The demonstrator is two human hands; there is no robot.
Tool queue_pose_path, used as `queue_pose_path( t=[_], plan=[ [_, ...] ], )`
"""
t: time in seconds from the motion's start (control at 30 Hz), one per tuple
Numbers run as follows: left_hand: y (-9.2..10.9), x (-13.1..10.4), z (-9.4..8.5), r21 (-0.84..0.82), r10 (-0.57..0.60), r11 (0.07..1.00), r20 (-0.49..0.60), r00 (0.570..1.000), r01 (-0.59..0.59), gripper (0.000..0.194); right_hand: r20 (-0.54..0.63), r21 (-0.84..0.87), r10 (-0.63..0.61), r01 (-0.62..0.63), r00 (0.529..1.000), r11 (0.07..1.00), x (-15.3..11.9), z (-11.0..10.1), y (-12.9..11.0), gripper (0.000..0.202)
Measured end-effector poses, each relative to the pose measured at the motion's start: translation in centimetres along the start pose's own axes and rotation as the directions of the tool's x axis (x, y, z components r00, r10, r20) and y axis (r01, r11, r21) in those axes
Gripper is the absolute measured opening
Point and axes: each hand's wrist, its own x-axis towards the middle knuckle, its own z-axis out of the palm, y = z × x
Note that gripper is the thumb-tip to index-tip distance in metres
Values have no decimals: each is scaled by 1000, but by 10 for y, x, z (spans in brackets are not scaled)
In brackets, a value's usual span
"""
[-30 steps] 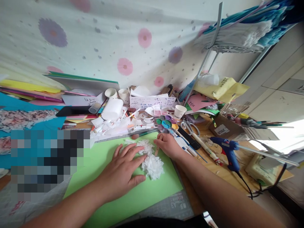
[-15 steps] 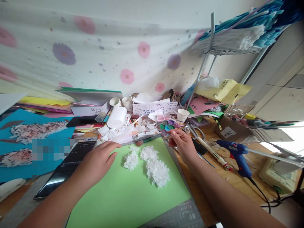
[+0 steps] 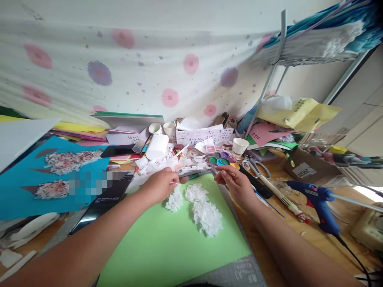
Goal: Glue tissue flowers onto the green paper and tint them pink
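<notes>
- Left hand (image 3: 160, 185) pinches a paper scrap (image 3: 176, 183) near the far edge of the green sheet (image 3: 155, 247).
- Right hand (image 3: 235, 186) clamps a thin stick (image 3: 231, 173).
- Scrap seems light, tearable; grip one end.

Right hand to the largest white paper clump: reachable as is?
Likely yes: the right hand is near the largest white paper clump, nothing visible between them, though it seems to pinch a thin stick.

You have one green sheet (image 3: 167, 247) bearing three white paper clumps (image 3: 207, 218). Around it, count two paper cups (image 3: 156, 128) at twelve o'clock, a third cup (image 3: 240, 148) at one, one glue gun (image 3: 321, 203) at three, one blue sheet (image 3: 19, 173) at ten.
</notes>
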Motion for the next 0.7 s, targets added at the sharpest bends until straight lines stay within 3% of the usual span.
queue_pose_path(
  t=[0.17, 0.23, 0.3, 0.4, 0.47, 0.7],
  plan=[
    [-6, -34, -19, -160, -100, 982, -2, 995, 98, 19, 25, -151, -30, 34, 999, 988, -4, 0, -7, 32],
    [-11, -48, -20, -164, -135, 977, 4, 991, 134, 19, 36, -311, -14, 24, 999, 950, -6, -3, -16, 29],
    [-16, -55, -17, -94, -84, 992, -35, 996, 80, 16, 56, -538, 38, -2, 998, 843, -8, -7, -27, 25],
    [-19, -50, -12, -18, 27, 999, -23, 999, -28, 14, 67, -800, 133, -26, 989, 600, -9, -9, -38, 21],
    [-15, -41, -10, 26, 63, 998, 31, 998, -63, 13, 85, -860, 163, -11, 983, 511, -7, -6, -38, 22],
    [-7, -15, 1, 45, 27, 999, 57, 998, -30, 12, 70, -840, 173, -36, 982, 542, 1, 9, -19, 25]
  ],
)
